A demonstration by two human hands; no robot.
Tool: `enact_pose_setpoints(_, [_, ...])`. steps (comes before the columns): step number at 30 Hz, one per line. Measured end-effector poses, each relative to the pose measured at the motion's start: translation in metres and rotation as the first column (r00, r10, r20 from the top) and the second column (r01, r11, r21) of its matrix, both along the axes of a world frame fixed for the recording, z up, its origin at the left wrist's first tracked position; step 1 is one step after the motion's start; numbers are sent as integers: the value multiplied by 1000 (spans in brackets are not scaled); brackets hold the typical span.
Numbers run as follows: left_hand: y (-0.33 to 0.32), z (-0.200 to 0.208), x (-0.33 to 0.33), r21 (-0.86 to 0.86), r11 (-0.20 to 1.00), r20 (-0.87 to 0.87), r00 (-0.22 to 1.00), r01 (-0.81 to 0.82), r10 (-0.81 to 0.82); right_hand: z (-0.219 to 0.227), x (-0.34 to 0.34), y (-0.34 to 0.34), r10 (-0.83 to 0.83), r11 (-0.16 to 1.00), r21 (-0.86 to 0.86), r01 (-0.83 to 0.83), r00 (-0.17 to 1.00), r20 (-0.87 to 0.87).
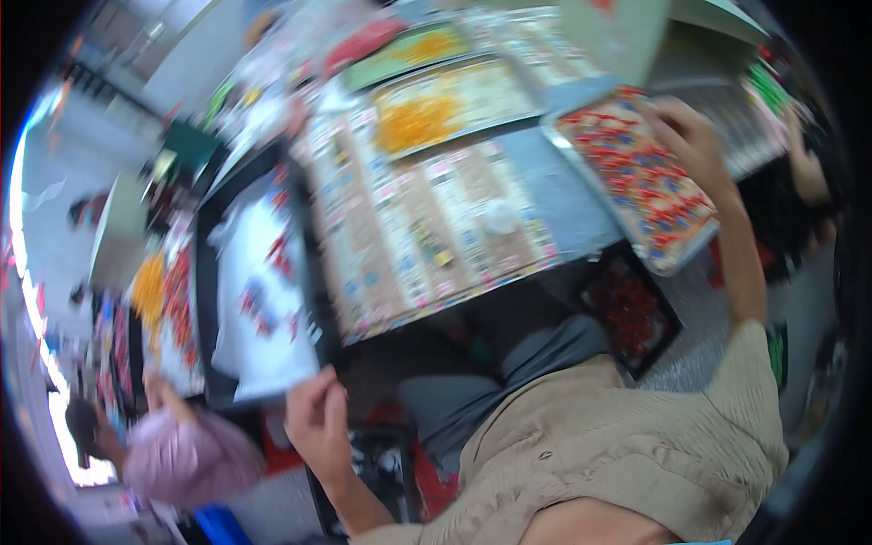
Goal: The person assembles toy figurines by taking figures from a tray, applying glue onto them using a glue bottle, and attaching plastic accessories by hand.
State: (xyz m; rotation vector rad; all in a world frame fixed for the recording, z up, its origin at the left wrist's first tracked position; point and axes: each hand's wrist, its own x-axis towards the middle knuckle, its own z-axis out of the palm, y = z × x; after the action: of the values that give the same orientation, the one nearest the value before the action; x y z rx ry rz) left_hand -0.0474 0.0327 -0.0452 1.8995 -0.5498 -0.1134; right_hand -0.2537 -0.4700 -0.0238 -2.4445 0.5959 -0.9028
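Observation:
My left hand [318, 413] is closed, fingers curled, beside the near corner of a black tray [207, 336]. Whether a small piece sits between its fingertips I cannot make out. A white sheet [263, 350] lines that tray, with a few red and blue pieces [259, 309] scattered over it. Far to the right, my right hand [686, 132] reaches over the edge of a metal tray [661, 265] full of small red, blue and white pieces [636, 173]. Its fingers are bent together at the pieces; blur hides what they hold.
Patterned strips cover the table [418, 236] before me. Beyond stand a metal tray with orange pieces [413, 123] and a green tray [381, 65]. Below the right tray is a black tray with dark red pieces [627, 313]. A person in pink [191, 459] works at left.

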Motion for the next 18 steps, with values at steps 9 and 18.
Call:
enact_pose_setpoints(9, [54, 2, 154, 444, 893, 290, 955, -79, -60, -29, -38, 159, 508, 795, 441, -417, 854, -110])
enact_pose_setpoints(18, [15, -46, 193, 803, 577, 177, 867, 147, -467, -79, -40, 204, 616, 574, 698, -428, 788, -24])
